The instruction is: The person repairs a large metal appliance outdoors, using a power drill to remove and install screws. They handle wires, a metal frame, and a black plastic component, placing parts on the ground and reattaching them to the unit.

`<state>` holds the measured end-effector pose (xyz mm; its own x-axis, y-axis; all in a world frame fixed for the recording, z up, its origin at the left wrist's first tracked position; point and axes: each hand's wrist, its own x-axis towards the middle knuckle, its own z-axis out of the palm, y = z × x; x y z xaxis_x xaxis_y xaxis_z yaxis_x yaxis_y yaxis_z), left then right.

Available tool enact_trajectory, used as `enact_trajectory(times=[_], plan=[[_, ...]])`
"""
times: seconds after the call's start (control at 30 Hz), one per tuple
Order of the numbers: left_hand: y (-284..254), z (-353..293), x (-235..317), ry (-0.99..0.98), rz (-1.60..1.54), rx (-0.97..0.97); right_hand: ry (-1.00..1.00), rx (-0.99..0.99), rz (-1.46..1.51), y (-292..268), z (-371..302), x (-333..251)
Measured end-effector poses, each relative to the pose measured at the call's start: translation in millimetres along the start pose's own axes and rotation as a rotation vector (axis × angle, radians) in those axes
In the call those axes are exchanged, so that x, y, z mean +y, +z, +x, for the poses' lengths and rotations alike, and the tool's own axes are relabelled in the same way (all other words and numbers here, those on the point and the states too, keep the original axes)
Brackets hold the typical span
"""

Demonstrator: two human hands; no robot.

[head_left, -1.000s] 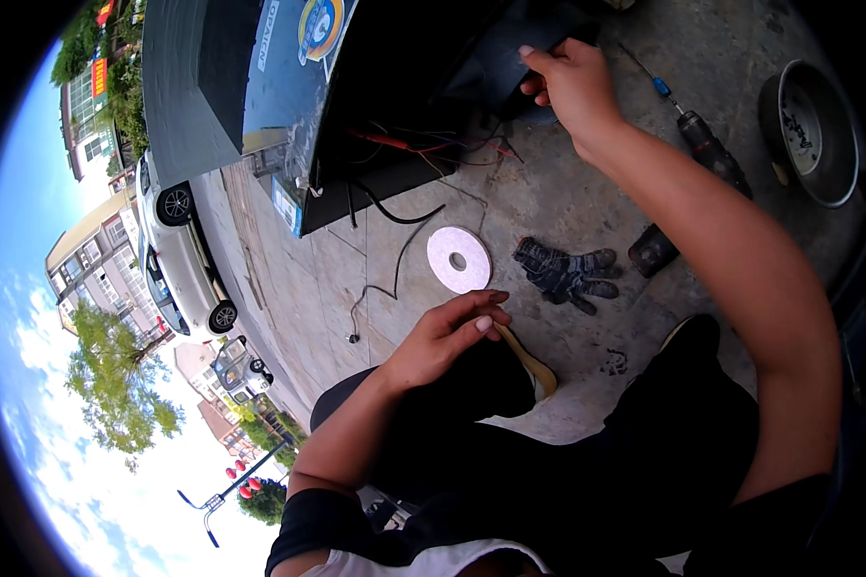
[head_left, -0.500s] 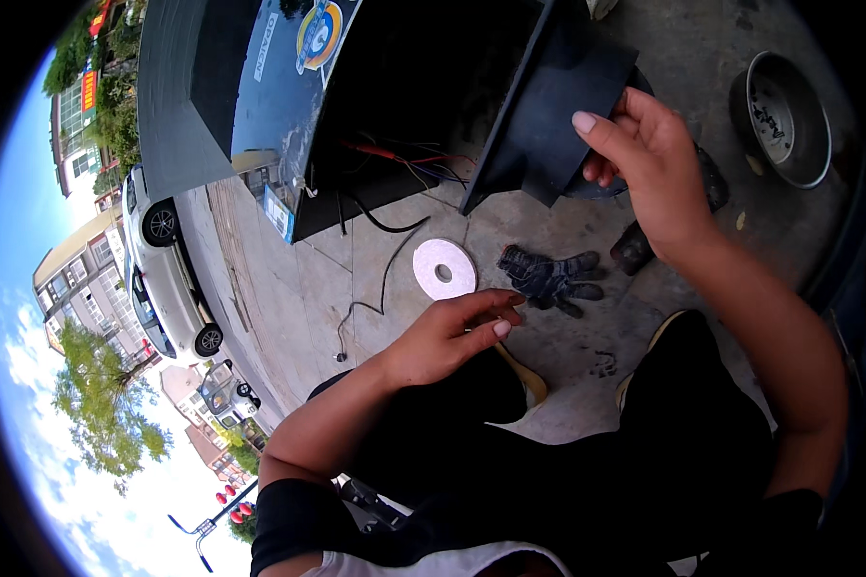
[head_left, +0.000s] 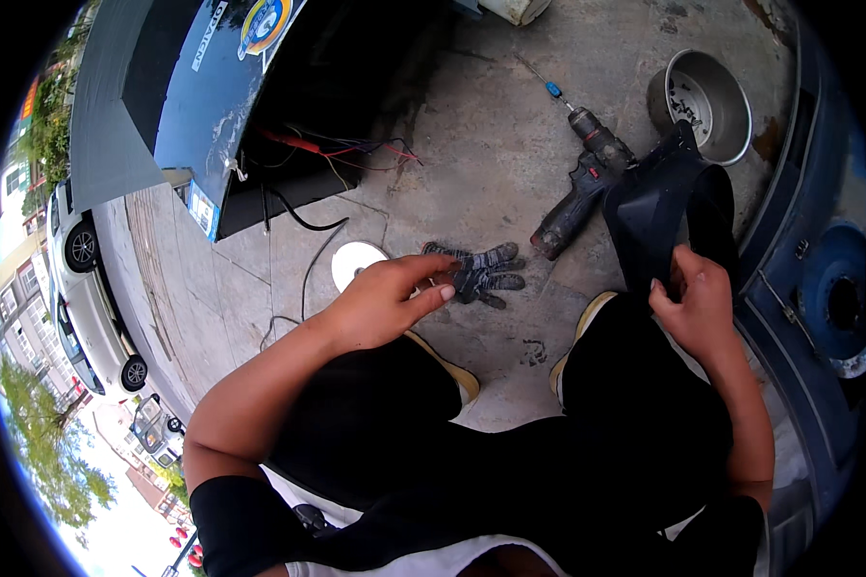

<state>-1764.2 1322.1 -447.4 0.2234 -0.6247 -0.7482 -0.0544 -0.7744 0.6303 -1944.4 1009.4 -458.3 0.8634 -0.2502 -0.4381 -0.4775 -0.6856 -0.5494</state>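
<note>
A black plastic part [head_left: 645, 226] extends forward from the right hand [head_left: 698, 303], its near edge pinched between thumb and curled fingers. Well left of it, the left hand [head_left: 394, 300] hovers half-curled, seemingly empty, by a gray glove [head_left: 491, 279].

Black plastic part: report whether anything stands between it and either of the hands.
Nothing visible stands between the black plastic part and the right hand, which holds its near end. Toward the left hand, the power drill and then the glove lie between in this view, on the ground.
</note>
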Motion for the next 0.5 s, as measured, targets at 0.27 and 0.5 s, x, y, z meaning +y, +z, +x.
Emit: enact_trajectory(times=[0.27,0.5], plan=[[2,-15,-1,0.05,0.02,0.069,-0.653,-0.124,-0.263,22,1,12],[9,-9,-37,-0.322,-0.911,0.125,-1.339,-0.298,-0.306,71,51,-73]])
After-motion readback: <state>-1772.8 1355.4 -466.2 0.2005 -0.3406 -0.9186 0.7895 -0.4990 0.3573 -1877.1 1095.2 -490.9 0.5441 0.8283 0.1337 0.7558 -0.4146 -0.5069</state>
